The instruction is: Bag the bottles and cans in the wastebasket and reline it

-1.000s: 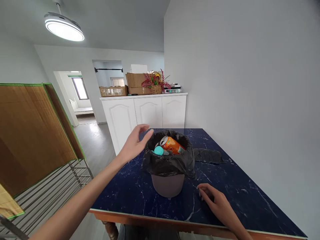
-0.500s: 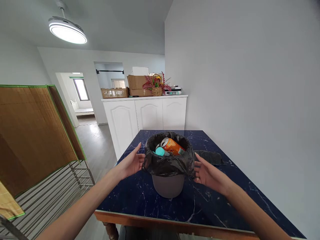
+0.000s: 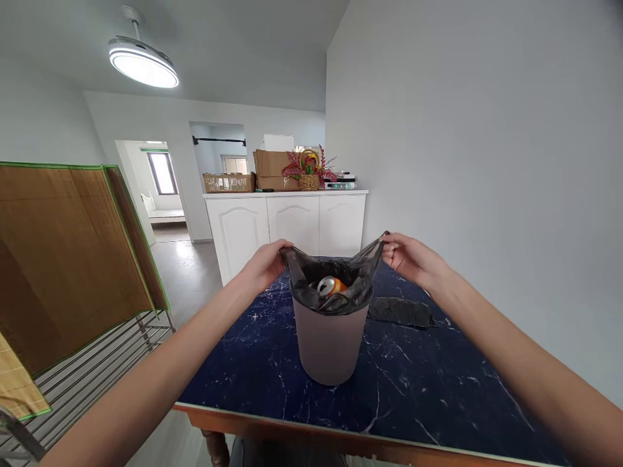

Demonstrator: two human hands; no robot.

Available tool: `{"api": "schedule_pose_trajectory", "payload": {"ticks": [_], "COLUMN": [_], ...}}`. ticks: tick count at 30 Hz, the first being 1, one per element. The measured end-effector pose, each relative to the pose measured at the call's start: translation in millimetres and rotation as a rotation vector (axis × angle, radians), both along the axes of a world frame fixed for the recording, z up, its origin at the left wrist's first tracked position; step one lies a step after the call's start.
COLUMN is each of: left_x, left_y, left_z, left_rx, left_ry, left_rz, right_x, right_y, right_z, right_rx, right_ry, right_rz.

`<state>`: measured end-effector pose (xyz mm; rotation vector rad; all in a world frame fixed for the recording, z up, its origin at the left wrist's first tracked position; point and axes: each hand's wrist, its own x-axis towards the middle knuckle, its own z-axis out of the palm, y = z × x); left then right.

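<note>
A grey bin (image 3: 331, 344) stands upright on the dark blue marbled table. Its black plastic bag (image 3: 357, 275) is stretched up and outward above the rim. My left hand (image 3: 267, 264) pinches the bag's edge at the upper left, while my right hand (image 3: 409, 258) grips a raised corner at the upper right. Inside the bag lies an orange can (image 3: 331, 286), its silver top towards me. Other contents are mostly hidden by the bag.
A folded black bag (image 3: 403, 312) lies on the table (image 3: 399, 383) right of the bin. Behind are a white cabinet (image 3: 293, 224) with boxes and a flower basket (image 3: 309, 181). A metal rack (image 3: 97, 363) stands at the left, a wall at the right.
Both hands have risen from beside the bin and taken hold of the bag's edge, pulling it upward. More of the bin's side shows, and the turquoise lid is now hidden.
</note>
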<state>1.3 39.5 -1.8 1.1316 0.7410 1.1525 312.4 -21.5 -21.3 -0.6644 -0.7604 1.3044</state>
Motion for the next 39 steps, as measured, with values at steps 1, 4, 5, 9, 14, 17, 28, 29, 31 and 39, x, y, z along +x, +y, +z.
{"api": "schedule_pose_trajectory", "payload": {"ticks": [1,4,5,9,14,17,28,29,31,39], "left_x": [4,14,16,25,35,46,57,57,56,3], "left_y": [1,6,7,13,14,9,13,15,17,-36], "left_z": [6.6,23.4,28.0,42.0,48.5,50.0,88.8,94.6,108.5,198.7], "left_rx": [0.025,0.086,0.104,0.173,0.258,0.308,0.437,0.446,0.472,0.722], "left_ry": [-0.013,-0.048,-0.059,-0.103,-0.131,-0.114,-0.144,-0.154,-0.177,-0.154], "left_rz": [0.009,0.045,0.061,0.126,0.187,0.177,0.269,0.277,0.301,0.660], "right_x": [0,-1,-1,-1,-3,-10,-5,-3,0,-3], "right_y": [3,11,13,20,27,33,35,34,34,17], "right_z": [7.9,28.2,34.1,54.0,65.3,63.6,88.1,93.6,105.9,178.0], "right_rx": [0.018,0.063,0.079,0.141,0.202,0.230,0.340,0.350,0.392,0.665], "right_ry": [0.007,0.027,0.035,0.068,0.096,0.103,0.167,0.171,0.176,0.064], "right_rz": [-0.010,-0.035,-0.042,-0.067,-0.080,-0.079,-0.154,-0.161,-0.168,-0.131]}}
